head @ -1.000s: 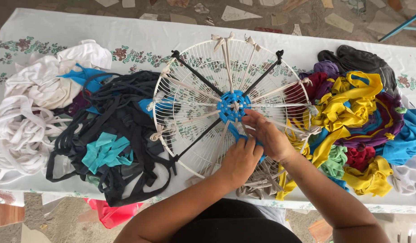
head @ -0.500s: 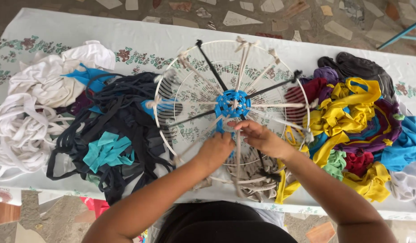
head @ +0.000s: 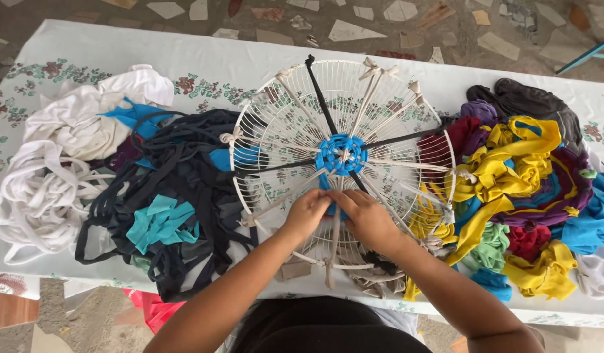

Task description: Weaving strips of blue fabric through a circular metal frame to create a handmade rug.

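Now I am pinching the soft blue strip (head: pixel 329 196) with both hands (head: pixel 306 210) (head: pixel 366 219), mid-frame, over the stiff ring (head: pixel 446 140).

You have one round white wire frame (head: pixel 406 111) on the desk (head: pixel 204 55), and one blue woven disc (head: pixel 341 154) at its centre. Two black straps cross the frame, making four black spokes (head: pixel 318 91); the pale cloth spokes (head: pixel 370 91) are too many and too overlapped near your hands to count exactly. Two hands are at the frame, your left hand (head: pixel 306 210) and your right hand (head: pixel 367 219). To your left lie two heaps: one white (head: pixel 60 157), one dark with blue and teal strips (head: pixel 168 196). To your right sits one heap of mixed colours (head: pixel 518 183). One desk carries it all.
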